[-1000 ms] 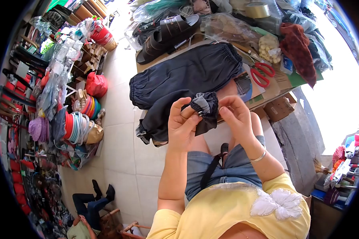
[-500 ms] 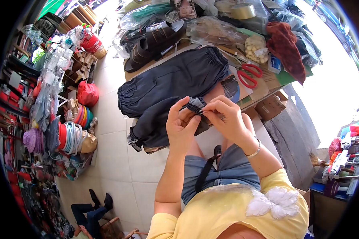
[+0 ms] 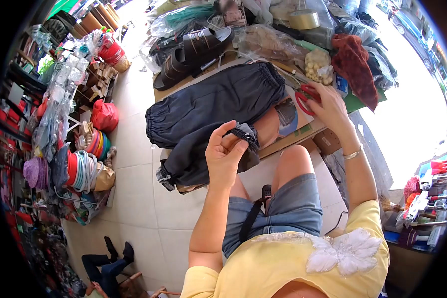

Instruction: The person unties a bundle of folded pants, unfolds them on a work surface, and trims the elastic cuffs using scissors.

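The gathered cuff (image 3: pixel 247 135) is sitting at the fingertips of your left hand (image 3: pixel 222 155), which are pinching it nearly closed, thumb against fingers. Its gathering is looking formed, so probably only finishing is remaining here, perhaps some trimming; you cannot tell whether a loose thread is hanging from it. The dark sleeve (image 3: pixel 188 151) it belongs to is spreading below and left of those fingers, its far end also bunching, with paler grey fabric showing at the edge. Beyond your left fingertips, a second dark sleeve (image 3: pixel 213 97) is lying flat, puckering at both ends, and seems done.

Farther off to the right, the fingers of your right hand (image 3: pixel 329 108) are curling part-closed around the handles of the red scissors (image 3: pixel 298 100); you cannot tell whether they are lifting them. Just past those fingers, a bag of pale pieces (image 3: pixel 319 67) is resting, and a dark sandal (image 3: pixel 193 53) is lying well beyond your left fingers.
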A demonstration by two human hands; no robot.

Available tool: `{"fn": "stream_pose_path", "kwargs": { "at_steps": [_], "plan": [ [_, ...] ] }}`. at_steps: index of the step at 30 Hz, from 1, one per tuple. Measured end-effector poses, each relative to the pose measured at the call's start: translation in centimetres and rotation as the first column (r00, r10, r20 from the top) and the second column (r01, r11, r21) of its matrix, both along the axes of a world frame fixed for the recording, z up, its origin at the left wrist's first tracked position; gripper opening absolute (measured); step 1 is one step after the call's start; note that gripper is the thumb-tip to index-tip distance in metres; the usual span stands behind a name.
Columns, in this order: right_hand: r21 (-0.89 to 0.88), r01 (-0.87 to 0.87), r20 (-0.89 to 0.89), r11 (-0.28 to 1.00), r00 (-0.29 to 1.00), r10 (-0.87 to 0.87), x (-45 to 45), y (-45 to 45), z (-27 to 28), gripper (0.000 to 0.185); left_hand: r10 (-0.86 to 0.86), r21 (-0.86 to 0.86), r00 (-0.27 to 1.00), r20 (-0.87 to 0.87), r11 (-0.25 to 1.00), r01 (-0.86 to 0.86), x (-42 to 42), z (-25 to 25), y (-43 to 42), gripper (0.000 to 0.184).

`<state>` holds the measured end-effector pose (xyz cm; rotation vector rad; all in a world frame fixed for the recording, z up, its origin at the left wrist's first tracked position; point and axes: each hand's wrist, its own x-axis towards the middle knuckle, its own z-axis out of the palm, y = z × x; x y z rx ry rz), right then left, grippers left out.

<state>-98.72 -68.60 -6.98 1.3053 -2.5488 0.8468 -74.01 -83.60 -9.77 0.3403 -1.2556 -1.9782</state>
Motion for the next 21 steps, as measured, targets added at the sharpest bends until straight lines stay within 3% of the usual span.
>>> {"fn": "stream_pose_path", "kwargs": {
  "at_steps": [3,7,8,9,10,11,13,15,16,17,19,21],
  "plan": [
    [0.123,-0.065,-0.044,0.990,0.996,0.071,-0.4,-0.6,0.8,0.047,0.000,0.005,1.000,0.012,1.000,0.000,0.0,0.1,0.1,0.046],
    [0.126,-0.044,0.011,0.991,0.999,0.043,-0.5,1.0,1.1,0.049,0.007,0.003,1.000,0.013,1.000,-0.007,0.2,0.8,0.2,0.046],
    [0.018,-0.011,0.194,1.000,0.981,0.008,-0.2,2.2,0.9,0.048,0.007,0.014,1.000,0.004,1.000,-0.007,0.2,0.9,0.3,0.046],
    [-0.080,0.037,0.368,0.996,0.930,-0.005,0.4,3.2,0.8,0.048,0.011,0.028,1.000,-0.009,1.000,-0.011,0.1,1.0,0.3,0.046],
    [-0.392,0.059,0.641,0.918,0.733,0.226,1.5,3.9,0.1,0.050,0.016,0.032,1.000,-0.017,0.999,-0.015,0.0,1.1,0.3,0.046],
    [-0.385,0.056,0.641,0.921,0.734,0.224,2.7,4.6,-0.2,0.050,0.002,0.044,0.999,-0.043,0.999,0.000,-0.1,1.0,0.4,0.046],
    [-0.624,0.007,0.724,0.781,0.381,0.575,5.5,5.5,-0.8,0.053,-0.022,0.058,0.998,-0.059,0.998,0.025,-0.1,1.0,0.6,0.047],
    [-0.538,-0.156,0.684,0.828,0.494,0.537,8.0,5.2,-0.7,0.057,-0.037,0.069,0.997,-0.070,0.997,0.042,-0.2,1.0,0.7,0.048],
    [-0.356,-0.313,0.531,0.880,0.708,0.466,8.7,5.0,-0.2,0.057,-0.040,0.068,0.997,-0.065,0.997,0.044,-0.2,1.1,0.7,0.048],
    [-0.222,-0.399,0.404,0.890,0.793,0.456,9.1,4.6,0.6,0.061,-0.045,0.082,0.997,-0.059,0.995,0.050,-0.2,1.2,0.7,0.048],
    [-0.217,-0.476,0.242,0.852,0.820,0.519,9.3,3.8,0.1,0.064,-0.045,0.091,0.997,-0.056,0.995,0.050,0.0,1.2,0.7,0.049],
    [-0.157,-0.508,0.210,0.847,0.821,0.531,9.2,3.1,0.6,0.065,-0.046,0.056,0.999,-0.026,0.997,0.047,0.2,0.8,0.6,0.050]
  ]
}}
